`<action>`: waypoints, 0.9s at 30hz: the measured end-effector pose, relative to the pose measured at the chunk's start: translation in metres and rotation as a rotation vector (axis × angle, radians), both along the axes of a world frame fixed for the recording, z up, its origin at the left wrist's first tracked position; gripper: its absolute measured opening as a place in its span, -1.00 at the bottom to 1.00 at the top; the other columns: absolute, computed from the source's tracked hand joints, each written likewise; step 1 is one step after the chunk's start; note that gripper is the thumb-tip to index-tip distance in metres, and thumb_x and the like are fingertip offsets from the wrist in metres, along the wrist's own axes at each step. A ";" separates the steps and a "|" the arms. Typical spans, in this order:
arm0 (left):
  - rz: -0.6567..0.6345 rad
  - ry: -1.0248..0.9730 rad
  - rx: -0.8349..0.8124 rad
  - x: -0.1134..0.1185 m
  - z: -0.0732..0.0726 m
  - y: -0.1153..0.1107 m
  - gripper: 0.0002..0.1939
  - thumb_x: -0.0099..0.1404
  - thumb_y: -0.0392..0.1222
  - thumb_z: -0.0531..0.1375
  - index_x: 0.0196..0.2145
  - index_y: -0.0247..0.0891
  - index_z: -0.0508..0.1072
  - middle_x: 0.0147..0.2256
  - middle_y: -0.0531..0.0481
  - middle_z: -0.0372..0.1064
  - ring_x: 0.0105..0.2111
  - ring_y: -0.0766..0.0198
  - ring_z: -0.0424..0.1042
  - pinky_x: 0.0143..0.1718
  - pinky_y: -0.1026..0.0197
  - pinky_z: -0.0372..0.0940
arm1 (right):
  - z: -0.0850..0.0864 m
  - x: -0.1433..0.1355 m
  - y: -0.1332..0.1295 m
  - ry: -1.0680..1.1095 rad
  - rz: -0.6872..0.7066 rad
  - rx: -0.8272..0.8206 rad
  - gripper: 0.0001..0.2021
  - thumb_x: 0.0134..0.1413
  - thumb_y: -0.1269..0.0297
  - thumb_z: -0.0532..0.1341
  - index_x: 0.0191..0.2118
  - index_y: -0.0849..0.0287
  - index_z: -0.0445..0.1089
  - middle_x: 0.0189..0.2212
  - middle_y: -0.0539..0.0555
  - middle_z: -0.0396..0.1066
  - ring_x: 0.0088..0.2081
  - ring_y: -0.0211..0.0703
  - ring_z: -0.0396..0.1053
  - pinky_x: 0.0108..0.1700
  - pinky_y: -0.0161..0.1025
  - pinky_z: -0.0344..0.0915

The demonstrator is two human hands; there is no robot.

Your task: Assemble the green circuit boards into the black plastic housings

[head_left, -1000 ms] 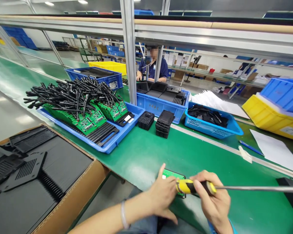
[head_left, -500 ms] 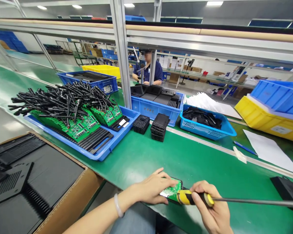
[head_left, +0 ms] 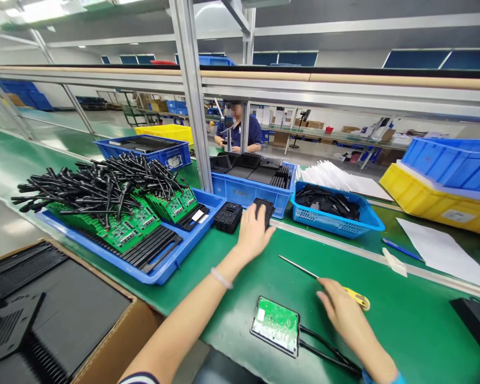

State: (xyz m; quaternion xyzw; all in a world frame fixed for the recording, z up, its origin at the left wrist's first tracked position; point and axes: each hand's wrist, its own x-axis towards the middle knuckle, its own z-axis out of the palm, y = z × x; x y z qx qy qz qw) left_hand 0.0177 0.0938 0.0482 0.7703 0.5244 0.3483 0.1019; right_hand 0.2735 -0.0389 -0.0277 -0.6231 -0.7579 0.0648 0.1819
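My left hand (head_left: 254,232) is over the stack of black plastic covers (head_left: 266,208), fingers spread. It hides the stack's front, so I cannot tell whether it touches the top cover. My right hand (head_left: 346,309) is above a screwdriver (head_left: 358,298) with a yellow and black handle, its thumb and forefinger apart. The screwdriver lies on the green bench, its shaft pointing left and away. Near the bench's front edge, a green circuit board (head_left: 278,322) sits in a black housing. Two black cables (head_left: 324,344) run from it to the right, beneath my right forearm.
Another stack of black parts (head_left: 228,217) stands beside a blue tray (head_left: 168,274) of circuit boards with black cables. Behind are a blue crate (head_left: 248,192) and a blue basket (head_left: 336,226) of black parts. A cardboard box (head_left: 144,314) is at left. Across the bench sits a person (head_left: 252,130).
My left hand has moved off the circuit board, up to the stack of covers. The screwdriver has gone from my right hand's grip down onto the bench. The view has tilted up slightly.
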 end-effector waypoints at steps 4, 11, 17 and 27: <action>0.147 -0.088 -0.105 0.003 0.008 0.047 -0.04 0.09 -0.10 0.37 0.25 -0.66 0.00 0.21 -0.77 -0.07 0.26 -0.53 -0.11 0.17 -0.37 -0.12 | 0.000 -0.043 -0.042 0.096 0.206 -0.263 -0.38 0.10 0.11 0.24 0.25 0.21 0.21 0.20 0.27 0.24 0.20 0.16 0.22 0.19 0.04 0.22; 0.112 -0.423 -0.155 -0.003 0.007 0.049 0.01 -0.09 -0.27 0.40 0.27 -0.48 0.07 0.15 -0.47 0.14 0.19 -0.29 0.14 0.19 -0.13 0.04 | -0.009 -0.062 -0.063 0.286 0.123 -0.217 -0.11 -0.13 0.39 0.33 0.35 0.09 -0.02 0.10 0.22 0.25 0.04 0.07 0.36 0.02 -0.15 0.36; 0.024 -0.955 -0.232 -0.016 0.016 0.009 -0.31 0.06 -0.11 0.35 0.12 -0.32 0.29 0.06 -0.21 0.33 0.11 0.01 0.30 0.12 0.04 0.22 | 0.004 -0.058 -0.054 0.705 0.045 -0.476 -0.88 -0.15 0.27 0.33 -0.43 0.18 0.45 -0.48 -0.02 0.34 -0.39 -0.12 0.39 -0.37 -0.29 0.35; -0.150 -1.505 -0.805 -0.037 -0.004 -0.090 -0.77 0.17 -0.27 0.18 -0.22 -0.43 0.47 -0.32 -0.20 0.54 -0.34 0.10 0.56 -0.20 0.00 0.45 | 0.032 -0.054 -0.055 1.902 -0.138 -0.941 -0.50 -0.19 -0.02 0.38 -0.16 0.24 0.50 -0.12 0.25 0.52 -0.08 0.10 0.48 -0.08 -0.05 0.40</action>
